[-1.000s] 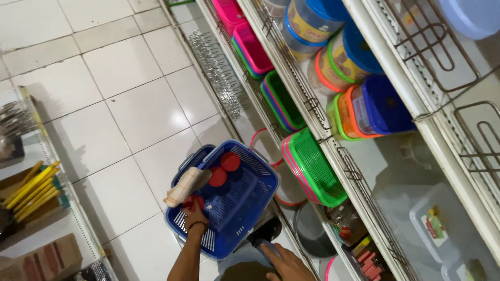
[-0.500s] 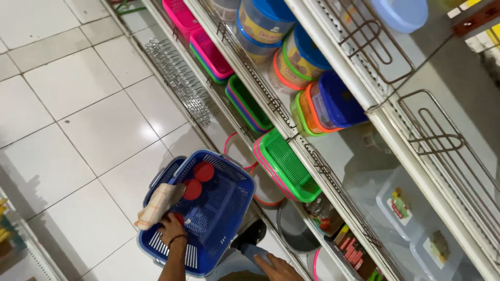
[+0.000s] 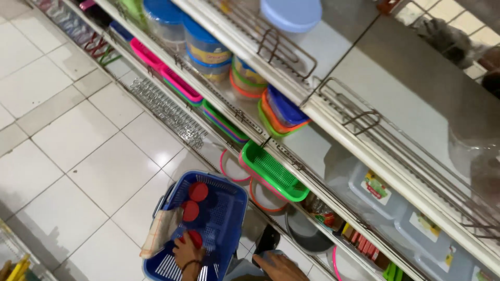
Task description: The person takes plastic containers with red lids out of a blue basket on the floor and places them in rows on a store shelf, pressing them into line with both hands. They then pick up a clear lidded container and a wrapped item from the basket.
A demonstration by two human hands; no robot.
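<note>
While the left hand (image 3: 187,253) closes on the near rim of the blue basket (image 3: 229,208), the right hand (image 3: 278,265) hangs beside it at the frame's bottom edge, apparently holding nothing; how far it is open I cannot tell. The basket looks like stiff, perforated plastic, light even with its load, and best taken by the rim or handles. It hangs low over the tiled floor (image 3: 88,140), directly under the left hand. Inside lie red lids (image 3: 198,191) and a pale wrapped pack (image 3: 159,234) against the left wall, all likely light and loose, able to slide. Beyond, a green tray (image 3: 271,171) sits on the shelf (image 3: 333,195).
</note>
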